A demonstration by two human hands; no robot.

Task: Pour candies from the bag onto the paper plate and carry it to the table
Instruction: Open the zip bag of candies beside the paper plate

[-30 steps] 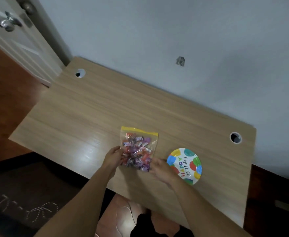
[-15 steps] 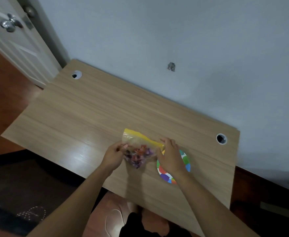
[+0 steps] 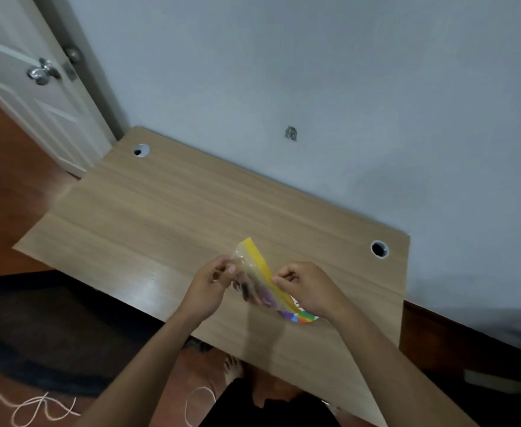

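A clear zip bag (image 3: 254, 266) with a yellow seal strip and coloured candies inside is lifted off the wooden desk (image 3: 160, 217). My left hand (image 3: 211, 283) pinches its left side and my right hand (image 3: 304, 285) pinches the yellow strip on the right. The bag is tilted, with its yellow top edge running from upper left to lower right. The candies look blurred. A colourful paper plate (image 3: 304, 317) lies on the desk beneath my right hand, mostly hidden by the hand and the bag.
The desk stands against a grey wall (image 3: 314, 87) and has cable holes at back left (image 3: 141, 150) and right (image 3: 379, 249). A white door (image 3: 22, 75) is at the left. A dark rug (image 3: 53, 328), a cord and a bare foot (image 3: 233, 369) are below the desk's front edge.
Both hands lifted the bag from flat on the desk and tilted it. My right hand moved from the bag's lower edge to its yellow strip, now covering most of the plate.
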